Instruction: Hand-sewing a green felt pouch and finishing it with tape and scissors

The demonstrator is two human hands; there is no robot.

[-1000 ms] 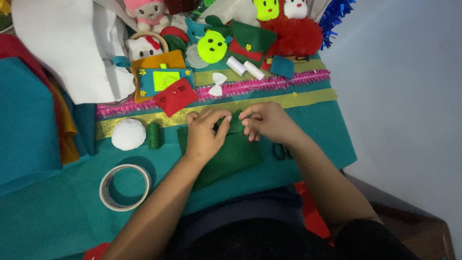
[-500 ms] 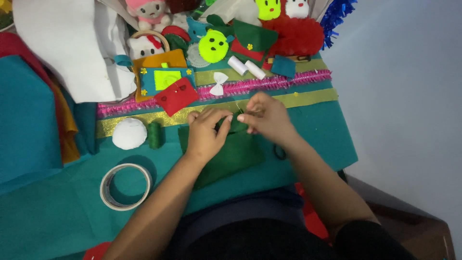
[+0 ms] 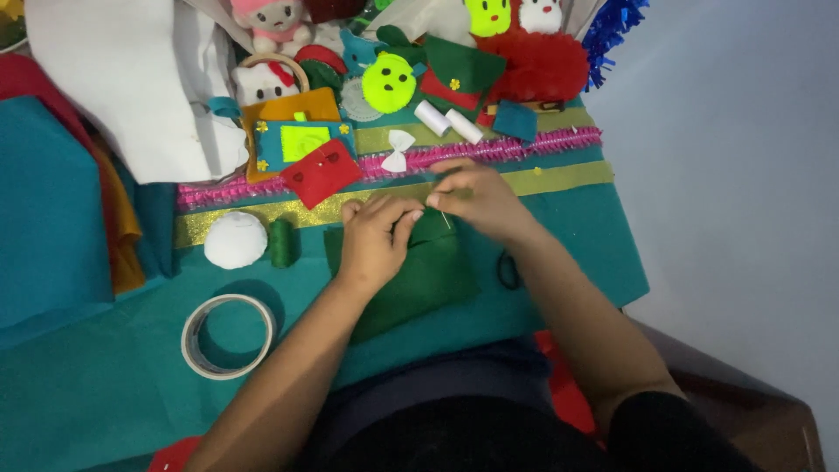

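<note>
Green felt piece (image 3: 419, 275): laid flat on the teal cloth (image 3: 105, 393) covering the tabletop, at the near middle, its upper edge gathered under both hands.
Left hand (image 3: 374, 240): closed on the upper edge of the green felt piece, fingers curled and pressed onto it.
Right hand (image 3: 476, 197): fingertips pinched together just above the felt's top edge; a thin needle (image 3: 444, 218) appears to be held there, though it is too small to be sure.
Beside the felt: a green thread spool (image 3: 281, 243) and a white ball (image 3: 235, 239) are set to the left, touching each other.
Nearer edge: a tape roll (image 3: 227, 336) is laid flat.
Beyond the hands: a gold glitter strip (image 3: 568, 177) and pink tinsel (image 3: 516, 147) are stretched across.
</note>
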